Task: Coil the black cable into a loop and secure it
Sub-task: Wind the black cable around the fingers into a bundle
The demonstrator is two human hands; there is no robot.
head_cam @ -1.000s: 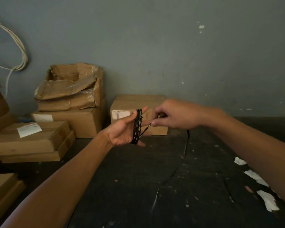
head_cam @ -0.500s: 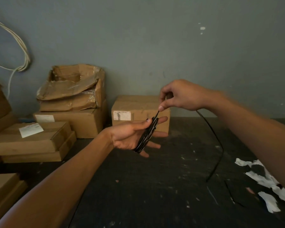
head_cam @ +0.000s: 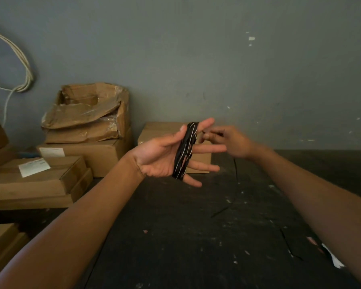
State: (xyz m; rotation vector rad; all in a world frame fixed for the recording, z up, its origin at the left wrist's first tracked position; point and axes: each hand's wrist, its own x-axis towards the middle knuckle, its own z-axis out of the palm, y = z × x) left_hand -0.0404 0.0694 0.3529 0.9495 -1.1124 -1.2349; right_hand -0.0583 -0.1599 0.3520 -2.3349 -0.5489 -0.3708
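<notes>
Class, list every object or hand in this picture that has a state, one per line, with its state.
Black cable: wound in several turns around the left hand's fingers, loose tail trailing down.
Left hand: open, palm up, fingers spread inside the coil.
Right hand: pinching the cable's free end.
Crumpled brown cardboard box: open, flaps crushed.
Small brown cardboard box: closed.

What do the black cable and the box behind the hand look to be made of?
Black cable: looks like a plastic or rubber jacket, slightly glossy, with thin pale glints along its turns around the left hand; the core can't be seen. Box: brown corrugated-looking cardboard, matte, with creased edges.
</notes>
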